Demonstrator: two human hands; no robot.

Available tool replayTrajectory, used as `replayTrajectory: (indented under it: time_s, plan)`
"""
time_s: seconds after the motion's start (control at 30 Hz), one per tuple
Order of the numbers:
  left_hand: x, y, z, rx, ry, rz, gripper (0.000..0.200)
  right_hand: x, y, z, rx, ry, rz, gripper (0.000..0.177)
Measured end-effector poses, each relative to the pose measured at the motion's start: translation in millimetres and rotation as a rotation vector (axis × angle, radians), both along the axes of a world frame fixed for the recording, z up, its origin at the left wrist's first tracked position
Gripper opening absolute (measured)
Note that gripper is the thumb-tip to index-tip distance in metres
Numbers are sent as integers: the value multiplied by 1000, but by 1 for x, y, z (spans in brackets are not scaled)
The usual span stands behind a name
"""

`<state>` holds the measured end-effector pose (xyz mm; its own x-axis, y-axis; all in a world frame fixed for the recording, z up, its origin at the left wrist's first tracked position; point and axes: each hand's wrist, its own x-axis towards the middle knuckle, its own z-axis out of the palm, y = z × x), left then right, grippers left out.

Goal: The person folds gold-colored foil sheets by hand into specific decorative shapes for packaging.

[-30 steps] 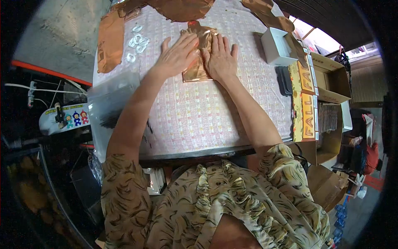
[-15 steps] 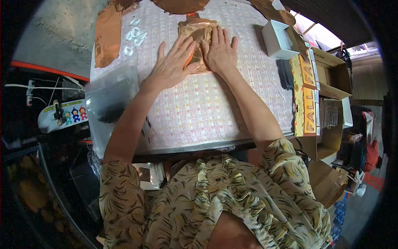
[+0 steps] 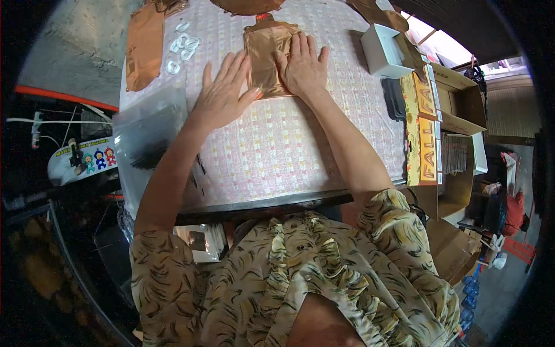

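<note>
A flat, shiny copper-coloured foil balloon [image 3: 267, 61] lies on the patterned tablecloth, with a small red patch at its top end. My right hand [image 3: 303, 66] rests flat on its right side, fingers stretched out and thumb apart. At the balloon's left edge is my left hand [image 3: 224, 89], palm down with the fingers extended. Its thumb touches the lower left corner. Neither hand grips anything. Further copper foil pieces lie nearby, one long [image 3: 144, 49] at the far left and one rounded [image 3: 247, 4] at the far edge.
Several white ring-like coils [image 3: 184, 46] lie left of my hands. Clear plastic bags [image 3: 151, 133] cover the table's left side. On the right stand a white box [image 3: 384, 55], a black object [image 3: 393, 98] and packages marked FALL [image 3: 426, 147], with open cardboard boxes [image 3: 457, 98] beyond.
My left hand has slid left off the balloon's middle to its edge, uncovering more of the foil. The foil looks smoother. My right hand stays on its right side.
</note>
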<state>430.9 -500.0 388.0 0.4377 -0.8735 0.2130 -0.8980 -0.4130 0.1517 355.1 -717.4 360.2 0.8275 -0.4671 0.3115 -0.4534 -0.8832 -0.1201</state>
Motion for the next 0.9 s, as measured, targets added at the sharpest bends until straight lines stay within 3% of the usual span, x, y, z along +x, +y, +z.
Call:
replayTrajectory:
  time_s: [0.23,0.37,0.57,0.63,0.9]
  plan:
    - [-7,20,-10,-61,137,191,66,1,-2,-4,8,-48,23,75]
    - [-8,4,-2,-159,229,178,65,0,0,-2,28,-39,13,75]
    - [-17,-28,3,-109,-15,92,61,-1,1,1,11,-9,-3,75]
    - [-16,-36,0,-82,-61,-77,60,0,2,5,14,-1,-2,75]
    - [24,-65,-13,-105,-90,-23,63,-2,3,7,18,3,9,71]
